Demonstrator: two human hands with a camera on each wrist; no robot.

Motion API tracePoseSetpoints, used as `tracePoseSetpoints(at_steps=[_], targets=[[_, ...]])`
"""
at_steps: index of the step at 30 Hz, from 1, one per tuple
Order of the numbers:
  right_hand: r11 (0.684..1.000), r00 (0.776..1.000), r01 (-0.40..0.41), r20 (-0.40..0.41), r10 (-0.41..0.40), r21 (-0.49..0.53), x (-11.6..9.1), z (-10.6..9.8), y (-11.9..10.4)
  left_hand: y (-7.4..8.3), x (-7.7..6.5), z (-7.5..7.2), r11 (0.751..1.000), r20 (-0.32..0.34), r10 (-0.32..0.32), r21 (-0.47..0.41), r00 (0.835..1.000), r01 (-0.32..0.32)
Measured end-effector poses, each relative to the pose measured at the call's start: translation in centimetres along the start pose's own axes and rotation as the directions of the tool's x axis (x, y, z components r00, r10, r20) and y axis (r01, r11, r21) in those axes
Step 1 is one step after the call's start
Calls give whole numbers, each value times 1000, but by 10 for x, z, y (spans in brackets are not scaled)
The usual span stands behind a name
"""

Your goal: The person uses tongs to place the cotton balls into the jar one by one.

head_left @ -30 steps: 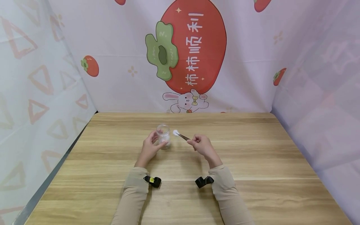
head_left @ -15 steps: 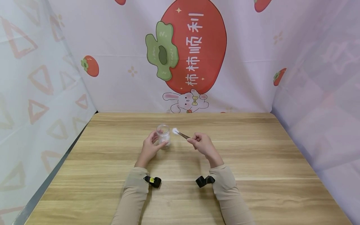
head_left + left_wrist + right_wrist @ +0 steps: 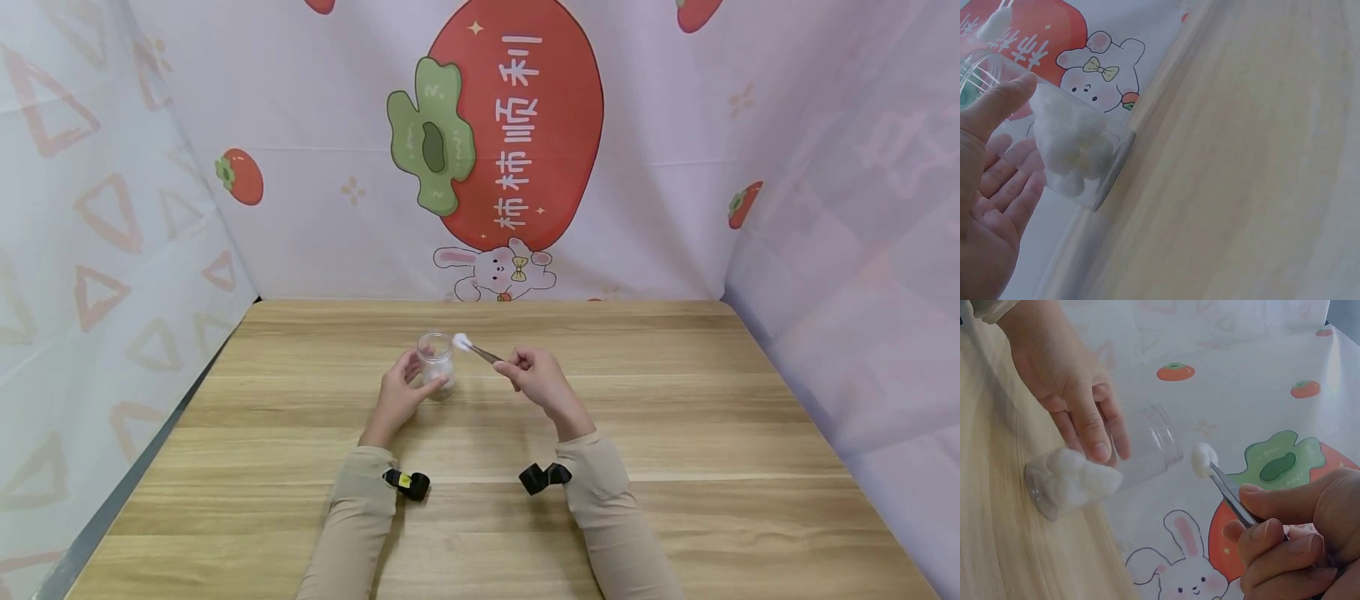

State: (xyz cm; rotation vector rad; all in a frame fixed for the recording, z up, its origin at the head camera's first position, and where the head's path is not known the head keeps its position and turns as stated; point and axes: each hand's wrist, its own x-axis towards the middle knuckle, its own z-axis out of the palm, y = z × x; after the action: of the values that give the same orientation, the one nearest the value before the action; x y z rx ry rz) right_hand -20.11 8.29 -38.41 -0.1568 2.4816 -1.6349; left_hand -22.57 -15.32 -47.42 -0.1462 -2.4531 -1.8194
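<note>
A clear, open-topped jar (image 3: 436, 347) stands on the table, with several white cotton balls (image 3: 1075, 144) in its lower part. My left hand (image 3: 399, 395) holds the jar from the left, thumb on the near side and fingers around the far side. In my right hand (image 3: 542, 385) I pinch metal tweezers (image 3: 1232, 495), and their tips grip one cotton ball (image 3: 1202, 459). That cotton ball hangs just right of the jar's rim, near rim height and apart from it.
The wooden table (image 3: 675, 400) reaches back to a white printed curtain (image 3: 315, 100) with a large persimmon and a rabbit. Curtains also hang at the left and right sides. A black wrist camera (image 3: 407, 483) sits on the left sleeve, another black camera (image 3: 545, 477) on the right.
My right hand has raised the tweezers and the cotton ball slightly and brought them left, closer to the jar's rim. The left hand and the jar have stayed in place.
</note>
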Motion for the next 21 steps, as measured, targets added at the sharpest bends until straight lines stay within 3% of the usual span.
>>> tracePoseSetpoints(at_steps=[21], targets=[[999, 999, 35, 6, -35, -11, 10, 10, -9, -2, 0, 0, 1000, -6, 6, -13, 1000, -6]])
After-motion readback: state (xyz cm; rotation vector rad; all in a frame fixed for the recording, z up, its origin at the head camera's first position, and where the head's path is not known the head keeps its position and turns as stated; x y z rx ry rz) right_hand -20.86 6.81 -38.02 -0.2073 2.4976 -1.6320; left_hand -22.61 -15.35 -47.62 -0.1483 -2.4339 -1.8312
